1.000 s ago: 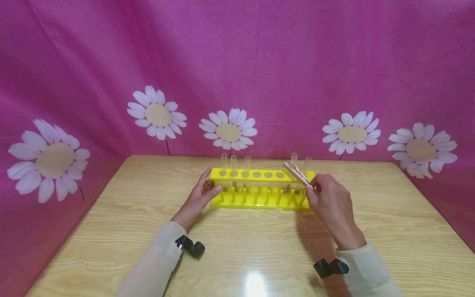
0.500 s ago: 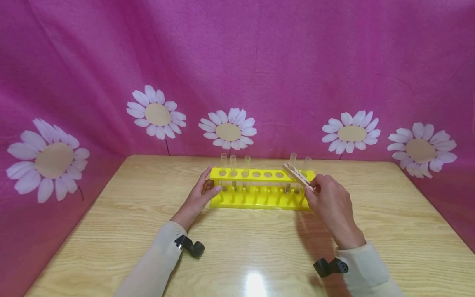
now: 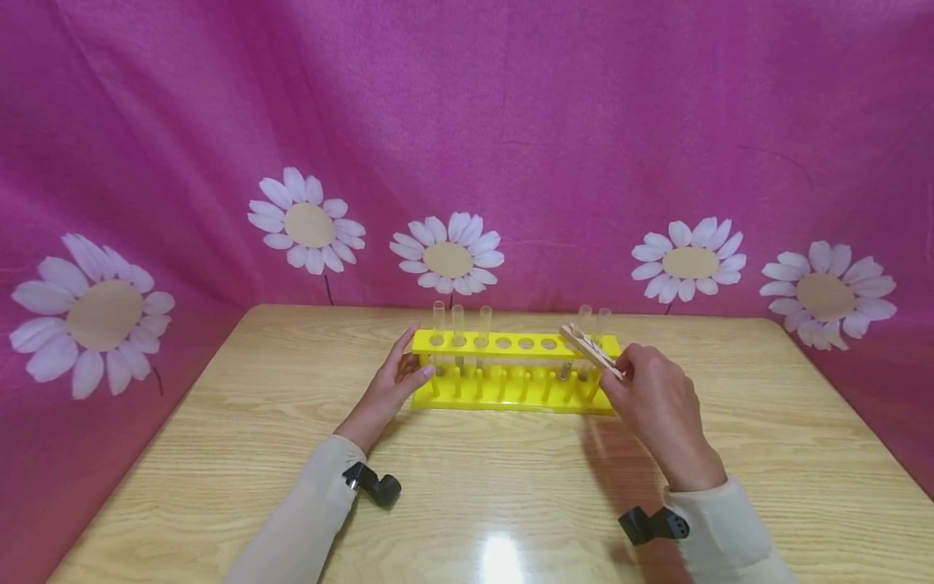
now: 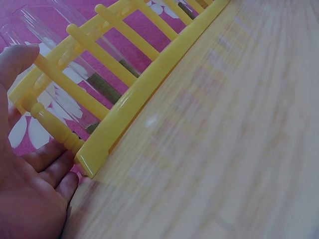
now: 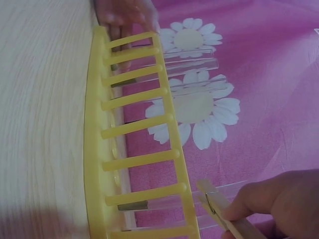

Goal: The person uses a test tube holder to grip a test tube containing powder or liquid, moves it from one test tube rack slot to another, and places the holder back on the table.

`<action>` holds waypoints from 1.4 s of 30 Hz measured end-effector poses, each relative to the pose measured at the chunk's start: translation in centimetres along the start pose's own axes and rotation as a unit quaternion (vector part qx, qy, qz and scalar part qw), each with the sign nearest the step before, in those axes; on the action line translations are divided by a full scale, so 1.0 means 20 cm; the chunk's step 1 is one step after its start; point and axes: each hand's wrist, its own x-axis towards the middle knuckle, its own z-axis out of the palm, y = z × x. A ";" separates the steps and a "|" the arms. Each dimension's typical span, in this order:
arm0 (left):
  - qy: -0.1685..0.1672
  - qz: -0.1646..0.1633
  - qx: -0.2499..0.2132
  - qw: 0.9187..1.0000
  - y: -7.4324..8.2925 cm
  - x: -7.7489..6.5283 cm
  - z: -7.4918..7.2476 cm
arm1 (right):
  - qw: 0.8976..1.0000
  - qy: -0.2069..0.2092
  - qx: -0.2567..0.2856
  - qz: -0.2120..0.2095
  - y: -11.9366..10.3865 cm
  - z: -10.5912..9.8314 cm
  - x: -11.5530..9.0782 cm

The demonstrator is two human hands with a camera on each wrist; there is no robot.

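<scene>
A yellow test tube rack (image 3: 511, 354) stands on the table with clear test tubes in it. My left hand (image 3: 383, 397) grips its left end; in the left wrist view the thumb lies in front and the fingers are behind the end post. Three tubes (image 3: 439, 318) stand at the left, two at the right. Some hold a little dark olive stuff (image 4: 104, 88) at the bottom. My right hand (image 3: 660, 405) pinches a wooden test tube clamp (image 5: 219, 205) with a wire spring. The clamp's tip overlaps the second tube from the right (image 3: 585, 313), above the rack's top bar.
Several holes in the middle of the rack have no tube. The wooden table (image 3: 452, 495) extends in front and to both sides. A magenta cloth (image 3: 554, 162) with white daisies hangs behind. Each sleeve has a small black camera (image 3: 642, 526) on it.
My right hand and the clamp have shifted slightly to the right. The top of the second tube from the right has leaned right, closer to the end tube. The left hand stays put.
</scene>
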 end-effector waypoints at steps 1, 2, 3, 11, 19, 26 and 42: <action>0.002 0.002 0.002 1.000 -0.01 0.00 0.00 | 1.000 0.000 -0.001 0.000 0.00 0.00 0.00; 0.005 0.004 0.005 1.000 -0.01 0.01 0.00 | 1.000 -0.001 -0.001 -0.001 0.00 0.00 0.00; 0.008 0.005 0.008 1.000 -0.02 0.01 0.00 | 1.000 -0.003 -0.001 -0.001 0.00 0.00 0.00; 0.013 0.023 0.014 1.000 -0.01 0.01 0.01 | 1.000 -0.005 0.001 -0.003 0.00 0.00 0.00; 0.011 0.015 0.009 1.000 -0.02 0.01 0.01 | 1.000 0.008 -0.001 -0.006 0.00 0.00 0.00; 0.006 0.016 0.001 1.000 -0.02 0.01 0.00 | 1.000 0.029 0.001 -0.011 0.00 -0.01 0.00; -0.007 -0.009 0.013 1.000 0.13 -0.07 0.03 | 0.997 0.075 0.001 -0.031 -0.01 -0.02 -0.01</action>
